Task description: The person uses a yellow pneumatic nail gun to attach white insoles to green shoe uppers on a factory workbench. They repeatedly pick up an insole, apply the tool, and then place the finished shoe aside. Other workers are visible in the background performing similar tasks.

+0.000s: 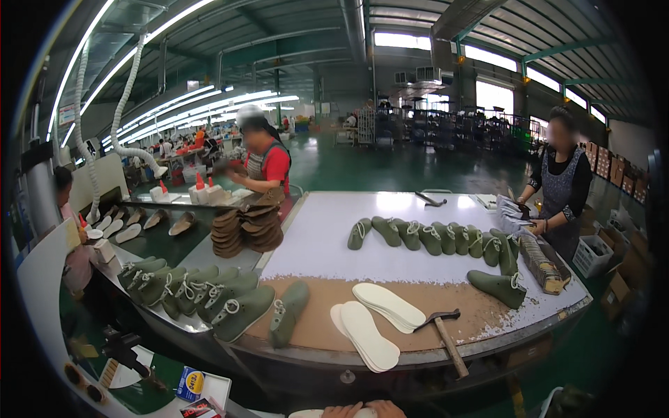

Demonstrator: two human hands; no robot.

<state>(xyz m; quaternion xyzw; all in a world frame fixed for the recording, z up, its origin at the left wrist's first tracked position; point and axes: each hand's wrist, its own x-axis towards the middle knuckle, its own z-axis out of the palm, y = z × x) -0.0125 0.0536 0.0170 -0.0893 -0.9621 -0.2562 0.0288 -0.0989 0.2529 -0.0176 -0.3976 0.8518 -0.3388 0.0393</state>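
Head view: at the very bottom edge a hand [362, 409] rests its fingers on a white insole [310, 414]. Only the knuckles show, so I cannot tell which hand it is or whether it grips or merely touches. Just beyond, on the desk [390, 261], lie more white insoles [373, 320] with a hammer [446, 334] close beside them. Olive-green shoe uppers [432, 237] run in a row across the white sheet. Two other people stand at the desk's far sides.
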